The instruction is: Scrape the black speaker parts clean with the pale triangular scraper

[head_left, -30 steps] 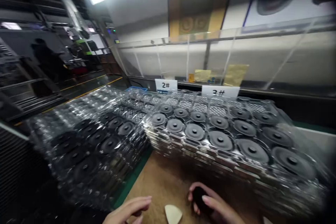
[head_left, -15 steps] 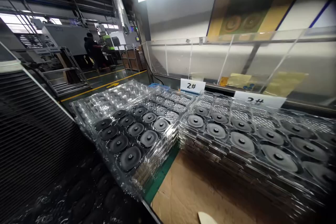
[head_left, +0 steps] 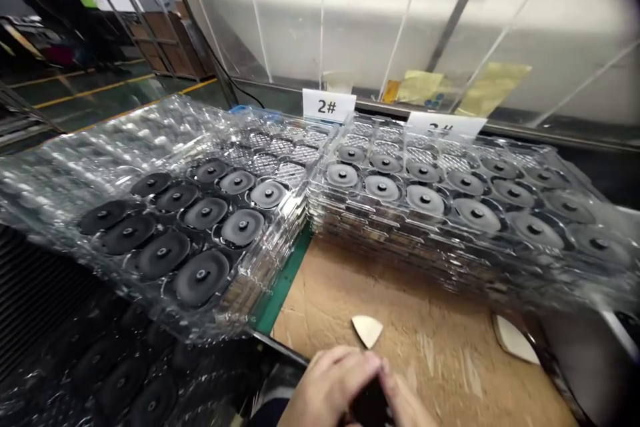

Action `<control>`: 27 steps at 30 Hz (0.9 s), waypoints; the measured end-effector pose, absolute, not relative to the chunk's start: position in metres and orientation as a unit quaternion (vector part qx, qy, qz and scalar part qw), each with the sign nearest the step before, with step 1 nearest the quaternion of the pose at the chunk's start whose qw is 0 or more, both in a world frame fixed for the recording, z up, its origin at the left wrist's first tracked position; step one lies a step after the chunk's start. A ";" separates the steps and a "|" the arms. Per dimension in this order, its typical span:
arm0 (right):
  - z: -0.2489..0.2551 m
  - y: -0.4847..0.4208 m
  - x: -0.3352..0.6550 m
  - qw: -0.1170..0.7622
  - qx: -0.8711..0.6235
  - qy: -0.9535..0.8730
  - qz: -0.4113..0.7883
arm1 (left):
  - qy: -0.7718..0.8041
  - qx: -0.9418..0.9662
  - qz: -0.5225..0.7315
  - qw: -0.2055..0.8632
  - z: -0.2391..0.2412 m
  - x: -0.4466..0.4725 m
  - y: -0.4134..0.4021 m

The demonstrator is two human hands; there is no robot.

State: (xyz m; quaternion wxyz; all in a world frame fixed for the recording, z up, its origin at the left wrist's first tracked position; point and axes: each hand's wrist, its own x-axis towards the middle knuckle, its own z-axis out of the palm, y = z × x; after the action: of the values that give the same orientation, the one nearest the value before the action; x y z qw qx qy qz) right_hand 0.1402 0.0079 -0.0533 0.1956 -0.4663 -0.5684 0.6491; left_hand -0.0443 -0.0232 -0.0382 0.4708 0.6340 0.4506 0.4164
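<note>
At the bottom edge my left hand [head_left: 325, 388] and my right hand [head_left: 406, 403] come together around a dark part [head_left: 371, 404]. Both hands are closed on it, and their fingers hide most of its shape. Just beyond the fingertips, a pale rounded-triangle piece [head_left: 367, 330] lies on the brown board [head_left: 330, 293]. To the left is a stack of clear plastic trays [head_left: 270, 267], its top one bearing several black round discs [head_left: 201, 275] with raised centres. A second clear tray stack [head_left: 400, 230] on the right carries similar discs [head_left: 425, 199].
Behind the trays stand white "2#" cards [head_left: 328, 107] and a transparent panel [head_left: 365, 33]. Another pale piece [head_left: 517, 340] lies at right beside a dark curved object. More discs [head_left: 120, 383] sit low at left. A person [head_left: 47, 7] stands far off.
The view has tilted down, so the trays appear higher and further left. Both my hands have entered at the bottom with the dark part between them. More of the brown board shows.
</note>
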 end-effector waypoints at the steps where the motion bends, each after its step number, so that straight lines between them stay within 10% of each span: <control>1: -0.055 0.010 0.138 0.202 -0.492 -0.579 0.617 | 0.467 0.544 0.454 0.528 -0.040 -0.048 -0.026; 8: -0.096 0.030 0.131 0.237 -0.590 -0.656 0.407 | 0.339 0.036 0.542 0.768 -0.028 -0.066 -0.020; 23: 0.034 0.033 0.092 0.368 -0.409 -0.770 0.323 | 0.357 0.065 0.525 0.770 -0.002 -0.043 -0.002; 27: 0.049 0.027 0.086 0.288 -0.363 -0.810 0.360 | 0.379 0.052 0.520 0.764 0.001 -0.037 0.000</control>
State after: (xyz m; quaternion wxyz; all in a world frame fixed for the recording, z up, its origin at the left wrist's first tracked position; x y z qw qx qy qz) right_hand 0.0857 0.0270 0.0487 0.2878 -0.3631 -0.8098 0.3599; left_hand -0.0371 0.0004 0.0007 0.7637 0.0519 0.3792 0.5199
